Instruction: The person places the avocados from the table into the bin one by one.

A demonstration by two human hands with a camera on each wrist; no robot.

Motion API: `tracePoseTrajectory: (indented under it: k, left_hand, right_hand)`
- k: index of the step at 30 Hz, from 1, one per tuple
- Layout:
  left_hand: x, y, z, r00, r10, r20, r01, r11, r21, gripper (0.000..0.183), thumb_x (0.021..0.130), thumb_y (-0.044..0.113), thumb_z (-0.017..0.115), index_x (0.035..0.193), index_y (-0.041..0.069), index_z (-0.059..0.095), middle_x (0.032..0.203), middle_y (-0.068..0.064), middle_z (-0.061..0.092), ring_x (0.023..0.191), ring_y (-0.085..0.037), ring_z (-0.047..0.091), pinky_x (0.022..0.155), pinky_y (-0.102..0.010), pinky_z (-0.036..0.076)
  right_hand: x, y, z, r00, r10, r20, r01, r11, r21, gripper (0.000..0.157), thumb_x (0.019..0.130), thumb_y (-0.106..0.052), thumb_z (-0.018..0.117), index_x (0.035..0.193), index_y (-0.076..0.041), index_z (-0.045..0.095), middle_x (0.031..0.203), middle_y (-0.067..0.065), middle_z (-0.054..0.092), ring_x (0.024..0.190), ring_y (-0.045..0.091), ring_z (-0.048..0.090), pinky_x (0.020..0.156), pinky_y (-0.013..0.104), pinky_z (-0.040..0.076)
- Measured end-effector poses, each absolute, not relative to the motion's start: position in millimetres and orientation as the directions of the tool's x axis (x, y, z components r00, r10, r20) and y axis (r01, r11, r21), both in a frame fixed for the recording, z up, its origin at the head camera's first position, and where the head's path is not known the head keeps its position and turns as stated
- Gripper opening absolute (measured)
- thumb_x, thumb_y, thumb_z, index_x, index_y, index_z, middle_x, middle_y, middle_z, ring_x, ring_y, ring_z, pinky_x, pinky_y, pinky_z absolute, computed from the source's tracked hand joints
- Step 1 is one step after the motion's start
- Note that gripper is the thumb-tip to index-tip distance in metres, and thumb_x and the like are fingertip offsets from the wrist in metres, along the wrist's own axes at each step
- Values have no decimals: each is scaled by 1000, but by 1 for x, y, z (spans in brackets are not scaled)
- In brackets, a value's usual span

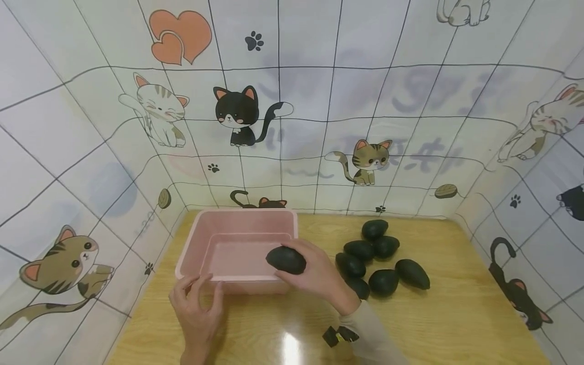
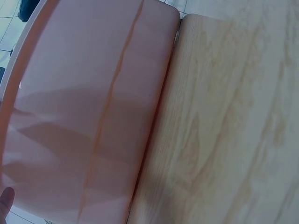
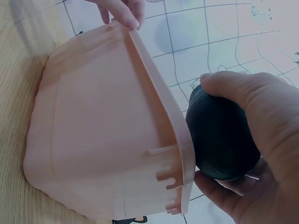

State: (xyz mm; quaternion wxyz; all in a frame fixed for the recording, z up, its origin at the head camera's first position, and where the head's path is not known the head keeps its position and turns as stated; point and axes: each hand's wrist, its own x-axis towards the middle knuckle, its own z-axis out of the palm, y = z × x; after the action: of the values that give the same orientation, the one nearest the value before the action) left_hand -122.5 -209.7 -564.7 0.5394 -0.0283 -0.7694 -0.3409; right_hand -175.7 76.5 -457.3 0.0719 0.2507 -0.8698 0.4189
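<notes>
A dark green avocado (image 1: 286, 260) is in my right hand (image 1: 315, 268), gripped between thumb and fingers. It hangs over the near right part of a pink plastic bin (image 1: 237, 278); the right wrist view shows the avocado (image 3: 222, 135) close beside the bin's rim (image 3: 161, 88). My left hand (image 1: 198, 309) holds the rim at the near left corner, fingers over the edge and thumb against the outer front wall. Only a thumb tip (image 2: 6, 198) of that hand shows in the left wrist view. The visible floor of the bin is bare.
Several more avocados (image 1: 384, 282) lie in a loose group on the wooden table (image 1: 456, 324), right of the bin. Behind and at both sides stand walls (image 1: 310, 91) covered with a tiled cat print.
</notes>
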Motion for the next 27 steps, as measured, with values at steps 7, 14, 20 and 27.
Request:
tracePoseTrajectory:
  k: [7,14,20,27]
  left_hand:
    - [-122,-211,-564,-384,-326,864,415,775,477,40,91,37,74,99,-2,77,106,-30,60,99,-42,47,101,-23,28]
    - [-123,-210,-563,-376,-326,867,422,773,474,42,92,39,74,98,-2,77,105,-30,60,98,-45,47,102,-23,28]
    - [-123,-211,-564,-402,-325,856,417,767,487,41,92,39,74,100,-1,77,107,-30,61,101,-43,47,101,-25,29]
    - [-123,-211,-565,-404,-321,857,417,769,485,42,93,40,73,101,-1,78,107,-30,61,102,-43,48,102,-24,29]
  right_hand:
    - [-185,68,-456,-843,-422,335,-524,496,-693,67,85,-42,87,147,-41,60,151,-12,62,133,14,62,103,46,56]
    - [-189,60,-455,-824,-460,331,-547,493,-676,67,85,-41,87,147,-36,61,149,-14,61,134,13,61,107,47,55]
    - [-193,56,-457,-824,-469,318,-547,512,-663,67,86,-41,86,147,-30,61,148,-9,63,132,16,63,107,47,55]
    - [-195,54,-460,-840,-446,310,-524,518,-676,69,87,-42,85,149,-24,60,148,3,65,132,20,63,107,48,54]
